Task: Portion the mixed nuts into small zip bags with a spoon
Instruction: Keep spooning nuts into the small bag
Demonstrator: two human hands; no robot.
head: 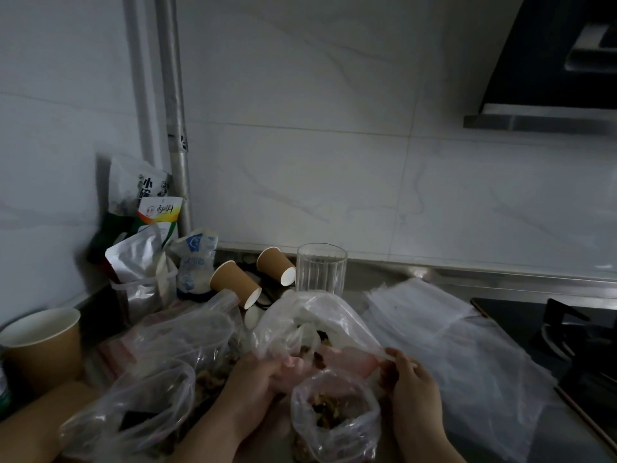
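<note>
A clear plastic bag (310, 322) with some nuts inside stands open at the middle of the counter. My left hand (253, 385) grips its left side, and my right hand (410, 382) pinches its right edge, so the mouth is stretched between them. In front of it sits a smaller clear bag of mixed nuts (334, 416), its top open. More clear bags with nuts (160, 372) lie at the left, partly over my left forearm. A stack of empty zip bags (444, 332) lies at the right. No spoon shows.
Two brown paper cups (233, 282) lie on their sides behind the bags, beside an upright glass (320, 269). A third paper cup (43, 345) stands at the far left. Snack packets (143, 228) fill the back-left corner. A gas hob (581, 335) lies at the right.
</note>
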